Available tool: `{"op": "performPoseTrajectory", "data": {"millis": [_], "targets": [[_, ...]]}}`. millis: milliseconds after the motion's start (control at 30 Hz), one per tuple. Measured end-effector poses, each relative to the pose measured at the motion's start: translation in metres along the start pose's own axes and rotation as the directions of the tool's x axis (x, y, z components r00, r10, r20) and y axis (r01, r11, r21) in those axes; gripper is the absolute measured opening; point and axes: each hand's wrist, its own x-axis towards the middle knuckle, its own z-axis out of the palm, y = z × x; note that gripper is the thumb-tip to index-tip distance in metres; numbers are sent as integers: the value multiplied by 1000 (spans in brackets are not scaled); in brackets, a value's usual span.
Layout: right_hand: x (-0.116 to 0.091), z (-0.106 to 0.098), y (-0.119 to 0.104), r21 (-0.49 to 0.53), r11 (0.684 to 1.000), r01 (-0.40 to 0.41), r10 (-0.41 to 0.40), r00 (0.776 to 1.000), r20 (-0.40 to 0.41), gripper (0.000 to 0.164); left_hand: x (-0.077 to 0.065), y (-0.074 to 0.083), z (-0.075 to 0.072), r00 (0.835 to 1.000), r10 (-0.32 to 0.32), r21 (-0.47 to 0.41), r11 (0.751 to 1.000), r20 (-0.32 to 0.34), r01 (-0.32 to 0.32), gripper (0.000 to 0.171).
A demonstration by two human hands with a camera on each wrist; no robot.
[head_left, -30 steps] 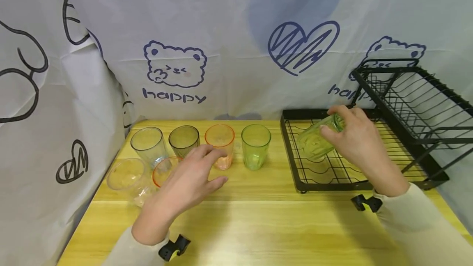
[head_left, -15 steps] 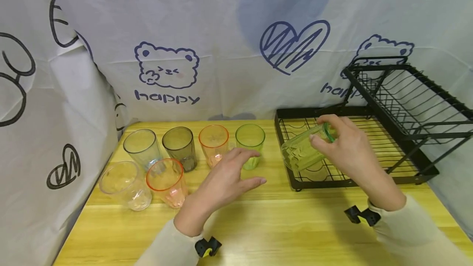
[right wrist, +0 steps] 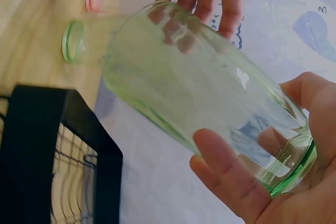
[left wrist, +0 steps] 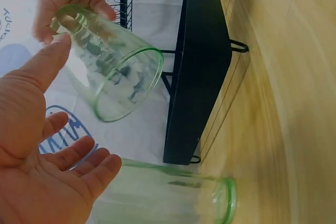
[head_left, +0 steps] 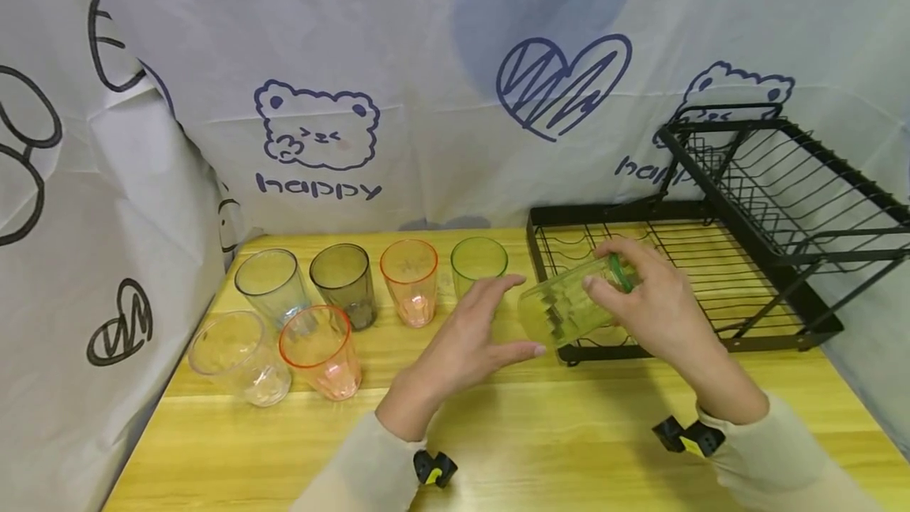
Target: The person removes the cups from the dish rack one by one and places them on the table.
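Observation:
A green-tinted ribbed glass (head_left: pixel 562 310) is held tilted over the front left corner of a black dish rack (head_left: pixel 611 214). My right hand (head_left: pixel 657 303) grips it near its thick green base, and its mouth points left and down. Fingers and thumb wrap that base in the right wrist view, where the glass (right wrist: pixel 194 82) fills the middle. My left hand (head_left: pixel 462 338) is held beside the mouth, thumb and fingers spread. In the left wrist view, the thumb overlaps the glass (left wrist: pixel 100 61); whether it touches I cannot tell. A second green glass (head_left: pixel 479 259) stands behind my left hand.
On the wooden table's left stand an orange glass (head_left: pixel 412 291), a dark grey glass (head_left: pixel 348 291) and a bluish glass (head_left: pixel 273 291). Nearer stand a clear glass (head_left: pixel 245 362) and a red-rimmed glass (head_left: pixel 327 354). The rack's raised upper basket (head_left: pixel 817 180) is at right. Printed cloth hangs behind.
My left hand has moved right, from above the standing glasses to the held glass's mouth. My right hand has brought the green glass left and slightly nearer, from above the rack toward its corner.

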Motion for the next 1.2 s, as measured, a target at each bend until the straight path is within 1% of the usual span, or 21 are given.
{"op": "performPoseTrajectory", "data": {"millis": [133,300,533,633,733,833,867,1000,1067,1100,1200], "targets": [[-4,5,0,120,992,-34,30,999,37,51,2,-1,3,1000,21,-46,999,2,-20,90],[-7,14,4,294,955,-44,33,999,43,46,2,-2,5,999,45,-66,997,12,-44,87],[-6,26,9,421,905,-63,52,998,38,45,1,-6,5,999,35,-74,997,7,-35,83],[-6,32,11,482,874,-65,55,998,34,43,-1,-8,3,1000,29,-88,996,-1,-29,82],[-6,38,11,551,831,-70,66,997,27,37,-3,-9,1,999,32,-113,993,-17,-34,83],[-6,44,11,625,777,-76,77,997,25,29,-5,-10,-2,998,48,-165,985,-38,-54,84],[-6,46,12,654,752,-77,79,997,27,27,-5,-10,-3,998,52,-188,980,-44,-59,84],[-7,52,11,768,634,-88,67,996,59,22,-7,-9,-7,997,50,-263,963,-61,-64,83],[-7,56,10,821,563,-97,45,995,87,22,-9,-8,-11,996,45,-267,962,-73,-63,82],[-7,57,10,840,533,-103,32,994,101,22,-10,-7,-12,996,43,-264,962,-78,-62,81],[-7,60,11,879,460,-121,-11,990,142,26,-12,-5,-18,995,45,-264,962,-90,-67,80]]}}
